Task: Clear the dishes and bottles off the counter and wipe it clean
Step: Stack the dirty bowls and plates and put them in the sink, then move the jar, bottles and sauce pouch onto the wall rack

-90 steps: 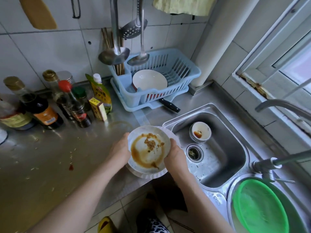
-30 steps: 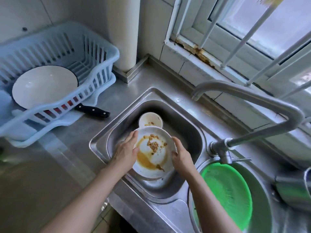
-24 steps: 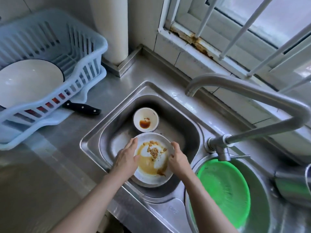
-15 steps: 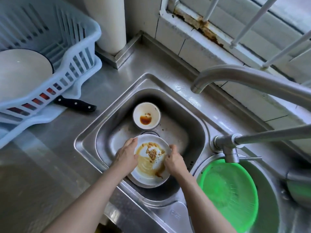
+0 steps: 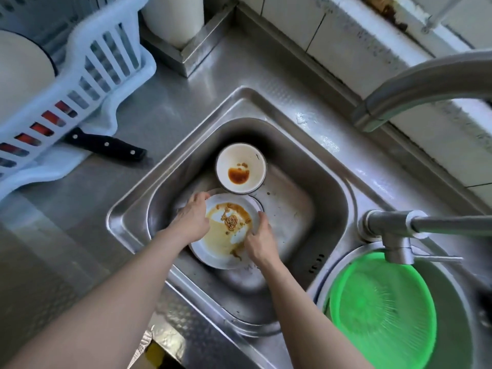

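The head camera's view is centred on a round white plate smeared with brown sauce and scattered with small food scraps, which is held low inside the stainless steel sink basin. The plate is gripped at opposite edges: the left hand is curled over its left rim, and the right hand is closed on its right rim, thumb on top. A two-sided hold of this kind is judged to keep the saucy plate level so that nothing spills while it is lowered. Whether the plate already rests on the basin floor cannot be told, and a second rim seems to show beneath it, so more than one plate may be stacked.

Just beyond the fingertips, a small white bowl with a pool of brown sauce sits in the basin, close enough to appear to touch the plate's far edge. Dirty ware is evidently being gathered here, off the counter.

To the right of the right hand, a bright green plastic colander lies in a second round basin, under the curved steel tap. Well to the left of the left hand, a black-handled knife lies on the steel counter beside a pale blue plastic dish rack, where a large white dish is stood on edge, presumably to drain.

No brand, label or legible writing is seen anywhere.
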